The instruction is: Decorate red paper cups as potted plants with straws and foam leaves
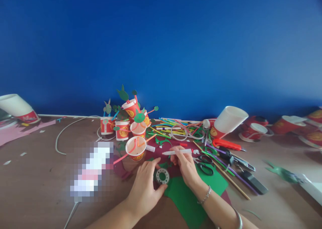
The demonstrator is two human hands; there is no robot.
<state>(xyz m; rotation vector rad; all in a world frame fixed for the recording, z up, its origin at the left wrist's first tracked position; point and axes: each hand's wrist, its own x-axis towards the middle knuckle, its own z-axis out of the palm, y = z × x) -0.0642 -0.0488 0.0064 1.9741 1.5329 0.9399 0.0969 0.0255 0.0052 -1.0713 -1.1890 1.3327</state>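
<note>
My left hand (146,180) curves loosely around a small grey ring with dark dots (162,176), which lies flat at the edge of green paper (183,195). The thumb is at the ring's lower edge; the index finger is spread above it. In my right hand (184,163) is a white marker (182,152) with a red end, held level over dark red paper (161,148), its tip pointing left. Black-handled scissors (206,169) lie just right of that hand. A paper cup (136,148) with orange straws stands beyond my left hand.
Several red cups with straws and green paper cutouts (122,130) stand at back left. A pile of straws (173,126), stacked white cups (230,120), a red cutter (227,144), keys (230,157) and green-handled pliers (284,173) spread rightward. A blurred-out device (92,170) with a cable lies left.
</note>
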